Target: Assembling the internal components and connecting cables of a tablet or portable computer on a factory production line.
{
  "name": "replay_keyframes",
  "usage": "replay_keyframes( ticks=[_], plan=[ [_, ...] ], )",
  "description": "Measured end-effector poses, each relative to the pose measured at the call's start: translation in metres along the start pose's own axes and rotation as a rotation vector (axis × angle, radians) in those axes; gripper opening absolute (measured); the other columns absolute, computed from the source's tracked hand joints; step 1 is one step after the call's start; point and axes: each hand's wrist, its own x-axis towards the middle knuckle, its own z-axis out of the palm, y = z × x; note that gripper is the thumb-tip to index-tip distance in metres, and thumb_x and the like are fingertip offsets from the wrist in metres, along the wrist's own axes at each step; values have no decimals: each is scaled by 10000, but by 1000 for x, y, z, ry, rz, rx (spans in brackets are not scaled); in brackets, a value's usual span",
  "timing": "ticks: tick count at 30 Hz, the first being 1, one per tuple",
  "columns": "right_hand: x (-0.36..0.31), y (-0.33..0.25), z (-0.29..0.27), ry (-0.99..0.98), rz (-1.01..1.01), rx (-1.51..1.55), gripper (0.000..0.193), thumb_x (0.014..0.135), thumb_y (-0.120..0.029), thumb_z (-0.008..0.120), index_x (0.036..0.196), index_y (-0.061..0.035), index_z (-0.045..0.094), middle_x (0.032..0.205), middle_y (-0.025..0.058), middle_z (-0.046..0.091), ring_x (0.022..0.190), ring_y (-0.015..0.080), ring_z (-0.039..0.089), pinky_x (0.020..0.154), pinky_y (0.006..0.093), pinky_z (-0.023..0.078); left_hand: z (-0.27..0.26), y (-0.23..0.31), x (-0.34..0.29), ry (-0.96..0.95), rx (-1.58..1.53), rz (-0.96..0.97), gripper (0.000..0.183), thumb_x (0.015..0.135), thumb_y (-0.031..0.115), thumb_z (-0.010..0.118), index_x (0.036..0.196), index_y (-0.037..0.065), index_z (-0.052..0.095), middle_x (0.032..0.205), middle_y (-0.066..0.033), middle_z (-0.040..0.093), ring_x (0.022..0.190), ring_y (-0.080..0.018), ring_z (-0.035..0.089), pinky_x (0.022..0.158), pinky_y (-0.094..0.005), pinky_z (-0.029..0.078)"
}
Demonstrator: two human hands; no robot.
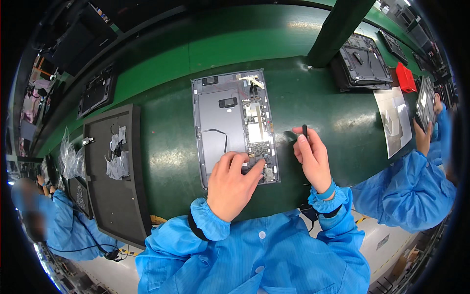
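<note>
A grey laptop casing (220,115) lies in front of me on the green bench, its inside facing up. A long circuit board (255,130) runs down its right side, and a thin black cable (225,139) bends across the bare left part. My left hand (232,183) rests on the lower part of the casing, fingers bent and apart, thumb on the board's lower end; what lies under the fingertips is hidden. To the right of the casing, my right hand (313,159) is raised, closed around a slim black tool (305,131) whose kind I cannot make out.
A dark foam tray (93,161) with small bagged parts (117,164) stands at left. Stacked casings (364,63), a red bin (405,78) and a white sheet (394,122) are at right, near a green post (338,34). Co-workers in blue sit on both sides; the right one (406,191) holds a panel.
</note>
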Motion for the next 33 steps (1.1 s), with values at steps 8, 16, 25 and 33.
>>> replay_keyframes(
  ticks=[8, 16, 25, 33],
  plan=[
    [0, 6, -3, -28, -27, -6, 275, 1035, -204, 451, 1209, -34, 579, 752, -12, 531, 645, 49, 444, 582, 206, 373, 0, 1, 0, -20, 62, 38, 364, 761, 173, 759, 1118, 216, 699, 1035, -52, 544, 1028, -276, 530, 816, -384, 502],
    [1, 6, -3, -35, -17, 10, 269, 1030, -175, 444, 1207, -21, 576, 763, -4, 537, 643, 49, 442, 587, 207, 382, 1, 3, -4, -17, 55, 27, 381, 745, 178, 770, 1118, 199, 698, 1050, -60, 549, 1051, -283, 543, 822, -387, 513],
    [-3, -14, -6, -100, -172, -171, 239, 962, -60, 574, 1192, -3, 595, 823, 60, 619, 788, 165, 630, 676, 280, 496, -2, 8, -3, -8, 64, -4, 410, 716, 186, 786, 1117, 164, 704, 1091, -79, 562, 1074, -296, 563, 833, -399, 517],
    [-1, -22, -3, -290, -697, -700, 276, 711, 21, 712, 974, -63, 707, 908, 72, 605, 808, 272, 625, 704, 368, 522, -6, -10, -3, 17, -233, -127, 356, 675, 129, 814, 1010, 93, 698, 1013, -45, 610, 973, -262, 584, 809, -379, 517]
  ],
)
